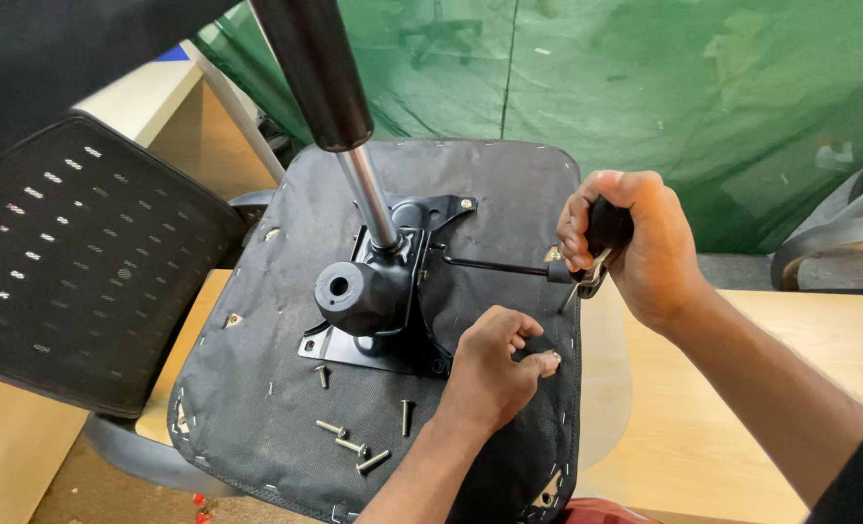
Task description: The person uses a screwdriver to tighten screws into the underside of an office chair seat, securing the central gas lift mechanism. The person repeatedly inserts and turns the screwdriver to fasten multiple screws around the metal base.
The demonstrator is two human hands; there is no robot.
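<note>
An office chair seat [257, 388] lies upside down, its black fabric underside facing up. A black metal mechanism plate [392, 291] with a gas cylinder [320, 78] is fixed at its centre. My left hand [489, 374] rests on the fabric right of the plate, fingers curled, thumb and finger pinching a small bolt [552, 359]. My right hand [625, 243] grips a black-handled tool [606, 228] near the seat's right edge, beside the plate's thin lever [494, 264]. Several loose bolts [358, 448] lie on the fabric in front.
A black mesh chair back [72, 262] stands at the left. The seat rests on a light wooden tabletop [703, 437]. A green tarp [645, 87] hangs behind, and part of another chair [839, 233] shows at the right edge.
</note>
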